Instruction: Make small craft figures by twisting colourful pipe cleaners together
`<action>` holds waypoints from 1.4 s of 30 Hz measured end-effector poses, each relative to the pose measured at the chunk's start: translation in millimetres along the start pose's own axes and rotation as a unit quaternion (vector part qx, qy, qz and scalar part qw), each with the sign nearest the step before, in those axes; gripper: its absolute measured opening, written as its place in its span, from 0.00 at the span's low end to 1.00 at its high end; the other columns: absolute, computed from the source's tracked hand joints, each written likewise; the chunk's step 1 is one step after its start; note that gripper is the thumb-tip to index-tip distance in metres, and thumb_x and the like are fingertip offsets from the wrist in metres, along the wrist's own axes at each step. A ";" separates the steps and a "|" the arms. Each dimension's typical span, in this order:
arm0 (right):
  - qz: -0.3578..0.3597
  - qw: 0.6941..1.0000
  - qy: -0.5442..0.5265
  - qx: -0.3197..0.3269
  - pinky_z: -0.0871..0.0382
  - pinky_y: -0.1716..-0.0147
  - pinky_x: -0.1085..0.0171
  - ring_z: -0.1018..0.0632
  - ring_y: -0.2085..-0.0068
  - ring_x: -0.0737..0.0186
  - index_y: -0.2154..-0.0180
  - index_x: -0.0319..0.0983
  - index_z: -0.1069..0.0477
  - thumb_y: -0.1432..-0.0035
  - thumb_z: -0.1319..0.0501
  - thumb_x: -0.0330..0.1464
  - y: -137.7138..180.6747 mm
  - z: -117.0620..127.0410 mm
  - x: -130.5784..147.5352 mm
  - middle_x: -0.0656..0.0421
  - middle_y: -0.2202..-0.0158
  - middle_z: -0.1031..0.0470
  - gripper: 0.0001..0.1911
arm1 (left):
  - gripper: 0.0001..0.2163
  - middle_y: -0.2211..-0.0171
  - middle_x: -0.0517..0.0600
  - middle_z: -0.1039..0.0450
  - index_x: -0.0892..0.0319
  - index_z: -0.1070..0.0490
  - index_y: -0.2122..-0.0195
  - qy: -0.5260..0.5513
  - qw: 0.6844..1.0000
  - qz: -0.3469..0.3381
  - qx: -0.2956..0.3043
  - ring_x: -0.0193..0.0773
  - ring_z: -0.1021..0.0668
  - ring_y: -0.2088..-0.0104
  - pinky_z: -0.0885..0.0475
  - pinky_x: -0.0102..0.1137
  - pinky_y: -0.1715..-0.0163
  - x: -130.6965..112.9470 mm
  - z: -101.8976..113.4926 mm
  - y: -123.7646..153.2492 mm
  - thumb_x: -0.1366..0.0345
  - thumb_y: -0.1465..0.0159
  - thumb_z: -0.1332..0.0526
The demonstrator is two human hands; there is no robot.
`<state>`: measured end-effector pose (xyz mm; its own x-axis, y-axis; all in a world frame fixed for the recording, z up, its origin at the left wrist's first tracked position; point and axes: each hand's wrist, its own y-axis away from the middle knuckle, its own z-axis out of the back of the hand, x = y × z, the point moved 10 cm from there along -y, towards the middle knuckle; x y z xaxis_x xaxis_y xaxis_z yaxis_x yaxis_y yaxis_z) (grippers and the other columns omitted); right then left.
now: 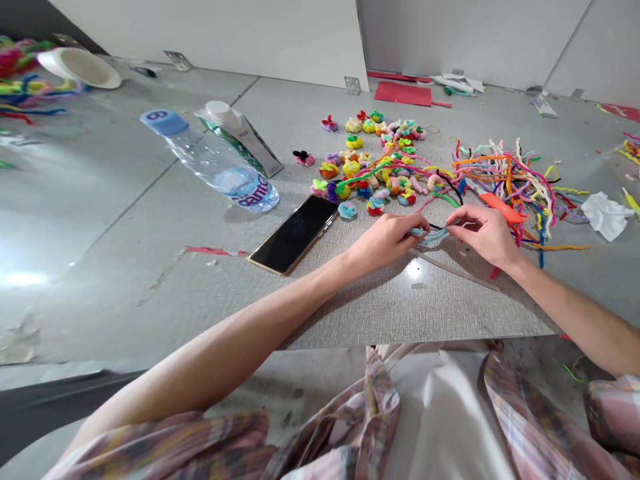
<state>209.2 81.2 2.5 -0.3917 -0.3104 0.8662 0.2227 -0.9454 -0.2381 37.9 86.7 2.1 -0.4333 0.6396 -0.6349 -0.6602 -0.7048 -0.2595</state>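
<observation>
Both my hands meet over the grey table (150, 280), pinching a light blue pipe cleaner (427, 234) between them. My left hand (387, 239) grips its left end with closed fingers. My right hand (483, 230) pinches the right end, thumb against forefinger. A black pipe cleaner lies just under the blue one. Behind my hands sits a cluster of small colourful pipe-cleaner flowers (373, 163), and to the right a loose heap of coloured pipe cleaners (515, 177) with an orange comb (503, 208) on it. A thin stick (455, 270) lies on the table below my hands.
A black phone (295, 233) lies face up left of my hands. Further left lie a clear water bottle (215, 163) and a carton (240, 137). A white bowl (80, 67) is far left, crumpled tissue (607, 215) far right, red sheets (404, 93) by the wall.
</observation>
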 end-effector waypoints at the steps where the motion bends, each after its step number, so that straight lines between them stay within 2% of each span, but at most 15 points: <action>1: 0.005 1.000 -0.001 -0.007 0.26 0.70 0.62 0.23 0.69 0.63 0.59 0.43 0.19 0.37 0.28 0.40 0.3 0.8 2.7 0.60 0.66 0.20 0.09 | 0.09 0.64 0.50 0.16 0.59 0.20 0.53 0.013 1.000 0.004 -0.002 0.36 0.21 0.68 0.32 0.29 0.65 0.1 0.2 -0.5 0.68 0.29 0.40; 6: 0.011 1.000 -0.005 -0.029 0.24 0.65 0.62 0.21 0.64 0.62 0.57 0.44 0.23 0.39 0.25 0.42 -0.1 3.8 9.8 0.61 0.64 0.22 0.14 | 0.08 0.69 0.49 0.18 0.60 0.19 0.64 0.030 1.000 -0.001 -0.002 0.35 0.23 0.70 0.34 0.29 0.67 -5.0 1.2 -0.9 0.66 0.30 0.38; 11: -0.002 0.999 -0.020 -0.040 0.25 0.67 0.61 0.23 0.68 0.64 0.59 0.43 0.23 0.40 0.24 0.46 -3.7 9.5 9.9 0.61 0.67 0.23 0.17 | 0.11 0.77 0.44 0.27 0.59 0.23 0.70 0.058 0.998 0.033 -0.008 0.32 0.31 0.75 0.39 0.28 0.71 -4.9 9.8 -0.5 0.66 0.30 0.38; 19: -0.042 0.992 -0.105 -0.048 0.20 0.69 0.60 0.22 0.71 0.63 0.66 0.43 0.24 0.45 0.24 0.43 -5.8 7.4 4.5 0.61 0.70 0.22 0.14 | 0.12 0.75 0.47 0.26 0.60 0.21 0.70 0.139 0.987 0.077 0.033 0.33 0.31 0.73 0.41 0.28 0.73 -3.3 8.4 -3.1 0.61 0.31 0.37; 21: -0.048 0.990 -0.118 -0.053 0.20 0.69 0.61 0.22 0.71 0.63 0.66 0.43 0.24 0.45 0.25 0.41 -5.1 5.2 4.1 0.61 0.70 0.22 0.13 | 0.13 0.75 0.46 0.25 0.60 0.23 0.71 0.185 0.975 0.110 0.057 0.31 0.33 0.75 0.42 0.27 0.75 -2.1 3.0 -0.7 0.59 0.31 0.36; 24: -0.051 0.988 -0.131 -0.056 0.18 0.70 0.61 0.21 0.70 0.62 0.66 0.43 0.26 0.45 0.27 0.39 -4.0 1.8 5.3 0.62 0.70 0.23 0.11 | 0.15 0.71 0.50 0.19 0.59 0.30 0.72 0.291 0.939 0.157 0.095 0.28 0.36 0.78 0.43 0.26 0.78 -3.9 -5.9 4.7 0.58 0.31 0.35; 28: -0.055 0.986 -0.146 -0.061 0.17 0.68 0.61 0.18 0.68 0.62 0.66 0.43 0.28 0.43 0.29 0.36 -2.0 -1.3 7.8 0.61 0.69 0.21 0.08 | 0.17 0.66 0.56 0.14 0.59 0.34 0.74 0.380 0.900 0.167 0.131 0.28 0.35 0.78 0.43 0.27 0.79 -13.7 -14.2 8.5 0.56 0.33 0.32; 31: -0.048 0.983 -0.164 -0.069 0.17 0.67 0.63 0.18 0.68 0.63 0.66 0.43 0.28 0.42 0.30 0.35 -0.7 -0.9 11.3 0.61 0.68 0.20 0.08 | 0.17 0.65 0.57 0.14 0.58 0.34 0.73 0.406 0.885 0.181 0.136 0.29 0.35 0.77 0.45 0.27 0.79 -14.3 -19.4 10.0 0.57 0.33 0.32; 36: -0.038 0.982 -0.173 -0.071 0.16 0.67 0.63 0.16 0.68 0.63 0.61 0.44 0.26 0.41 0.29 0.37 -0.2 1.0 15.6 0.62 0.68 0.21 0.09 | 0.15 0.73 0.51 0.20 0.58 0.32 0.75 0.395 0.892 0.182 0.123 0.29 0.36 0.78 0.46 0.27 0.79 -10.4 -17.6 8.8 0.58 0.35 0.31; 42: -0.082 0.967 -0.228 -0.073 0.14 0.61 0.60 0.15 0.69 0.62 0.65 0.42 0.25 0.45 0.26 0.37 -1.6 2.3 1.8 0.62 0.68 0.18 0.11 | 0.13 0.73 0.51 0.22 0.60 0.29 0.75 0.379 0.903 0.177 0.095 0.29 0.36 0.77 0.46 0.29 0.77 -3.2 -7.1 5.4 0.62 0.34 0.36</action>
<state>210.2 82.4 5.4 0.0319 -0.1111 0.9933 0.0493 -0.9924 -0.1126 40.1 78.7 -2.4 -0.1401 -0.0603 -0.9883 -0.6881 -0.7117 0.1410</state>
